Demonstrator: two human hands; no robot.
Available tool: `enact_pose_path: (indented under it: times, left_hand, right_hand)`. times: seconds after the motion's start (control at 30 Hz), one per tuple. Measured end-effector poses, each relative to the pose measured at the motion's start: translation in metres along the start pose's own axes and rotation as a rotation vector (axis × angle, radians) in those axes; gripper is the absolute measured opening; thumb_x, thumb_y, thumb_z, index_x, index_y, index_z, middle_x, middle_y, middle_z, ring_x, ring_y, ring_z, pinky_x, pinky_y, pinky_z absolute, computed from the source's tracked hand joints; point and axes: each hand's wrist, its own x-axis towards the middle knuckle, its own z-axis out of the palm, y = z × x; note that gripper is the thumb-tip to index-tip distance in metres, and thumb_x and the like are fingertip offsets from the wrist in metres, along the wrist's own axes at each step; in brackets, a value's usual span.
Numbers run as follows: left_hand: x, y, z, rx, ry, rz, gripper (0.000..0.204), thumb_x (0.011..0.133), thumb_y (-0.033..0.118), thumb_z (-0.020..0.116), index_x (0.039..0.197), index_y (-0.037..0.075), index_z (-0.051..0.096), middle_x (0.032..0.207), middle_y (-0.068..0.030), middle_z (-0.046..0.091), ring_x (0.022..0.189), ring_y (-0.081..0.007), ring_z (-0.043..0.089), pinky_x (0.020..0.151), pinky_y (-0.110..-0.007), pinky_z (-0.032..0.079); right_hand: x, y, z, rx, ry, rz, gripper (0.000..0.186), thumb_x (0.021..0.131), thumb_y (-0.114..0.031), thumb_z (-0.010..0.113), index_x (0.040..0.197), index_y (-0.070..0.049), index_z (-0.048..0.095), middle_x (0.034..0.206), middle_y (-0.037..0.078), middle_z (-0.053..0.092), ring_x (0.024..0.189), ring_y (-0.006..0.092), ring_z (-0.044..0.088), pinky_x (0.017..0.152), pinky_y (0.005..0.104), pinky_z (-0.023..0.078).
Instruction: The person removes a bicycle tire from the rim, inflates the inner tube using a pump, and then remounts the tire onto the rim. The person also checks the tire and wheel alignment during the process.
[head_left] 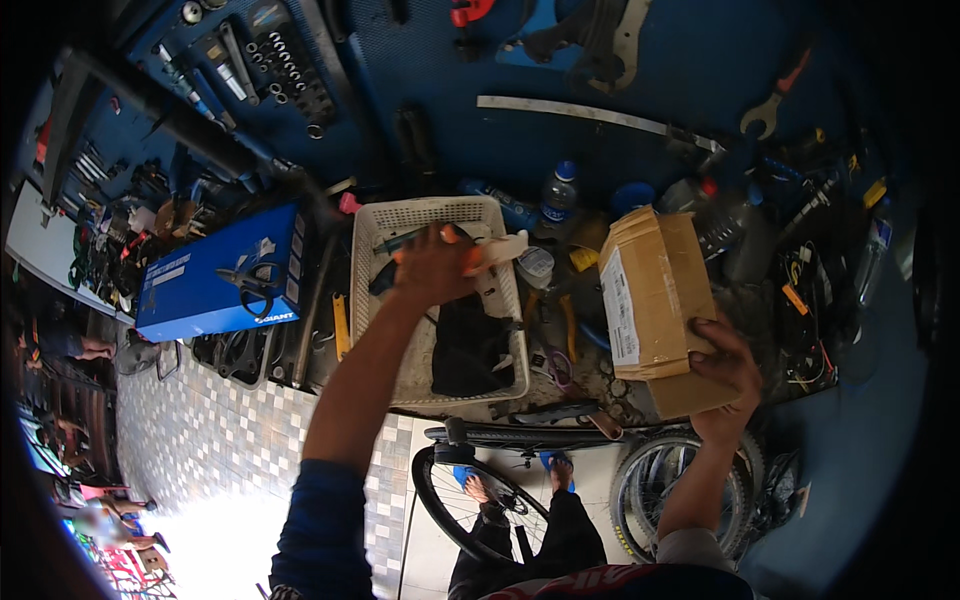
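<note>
My left hand reaches over a white plastic basket, its fingers closed around an orange and whitish object whose kind I cannot make out. Below that hand, a black cloth lies in the basket. To the right, my right hand grips the lower right corner of a brown cardboard box. This box is tilted on the bench, a white label on its left side and a flap hanging at its near end.
A blue box with black scissors on top stands left of the basket. Behind is a water bottle; tools hang on the blue wall. Yellow-handled pliers lie between basket and carton. Bicycle wheels stand below the bench.
</note>
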Motion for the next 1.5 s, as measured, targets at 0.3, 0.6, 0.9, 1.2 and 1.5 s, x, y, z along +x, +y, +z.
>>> enact_pose_path:
  times: [0.3,0.6,0.9,1.2,1.5]
  left_hand:
    - [-0.033,-0.074,-0.088,-0.879,0.274,-0.236,0.040,0.080,0.034,0.084,0.107,0.006,0.075,0.100,-0.0078,0.077,0.093,-0.0215,0.074,0.087,-0.037,0.056]
    - [-0.026,-0.057,-0.106,-0.661,-0.033,-0.251,0.056,0.080,0.035,0.083,0.127,0.008,0.069,0.119,-0.0140,0.073,0.108,-0.0303,0.071,0.098,-0.041,0.053]
    - [-0.088,0.030,-0.044,0.003,-0.018,0.165,0.094,0.069,0.039,0.095,0.150,0.014,0.053,0.162,-0.0272,0.030,0.153,-0.0486,0.026,0.123,-0.055,0.031]
    - [-0.069,-0.006,-0.054,-0.100,-0.085,0.287,0.052,0.077,0.029,0.084,0.124,0.012,0.068,0.115,-0.0150,0.070,0.119,-0.0344,0.066,0.101,-0.046,0.054]
    - [-0.092,-0.053,-0.122,-0.189,0.327,-0.024,0.053,0.086,0.025,0.080,0.133,0.007,0.062,0.134,-0.0219,0.061,0.122,-0.0418,0.063,0.100,-0.048,0.054]
  right_hand:
    - [-0.013,0.010,0.001,-0.099,-0.014,0.008,0.023,0.082,-0.017,0.088,0.097,-0.005,0.074,0.130,0.019,0.069,0.139,0.0506,0.053,0.117,0.0589,0.044]
    - [-0.018,0.007,0.000,-0.132,-0.002,-0.055,0.030,0.082,-0.026,0.089,0.096,-0.004,0.073,0.130,0.020,0.069,0.136,0.0543,0.054,0.116,0.0641,0.042]
    - [-0.029,-0.003,0.004,-0.132,0.011,-0.028,0.029,0.085,-0.028,0.087,0.095,-0.005,0.073,0.127,0.021,0.070,0.134,0.0552,0.055,0.114,0.0637,0.044]
    - [-0.044,-0.020,0.003,-0.156,0.043,-0.013,0.024,0.086,-0.022,0.086,0.092,-0.004,0.072,0.126,0.020,0.070,0.133,0.0555,0.056,0.114,0.0629,0.044]
    - [-0.018,-0.030,0.040,0.030,-0.054,-0.084,0.019,0.086,-0.017,0.084,0.095,-0.004,0.073,0.128,0.023,0.069,0.136,0.0560,0.053,0.114,0.0637,0.045]
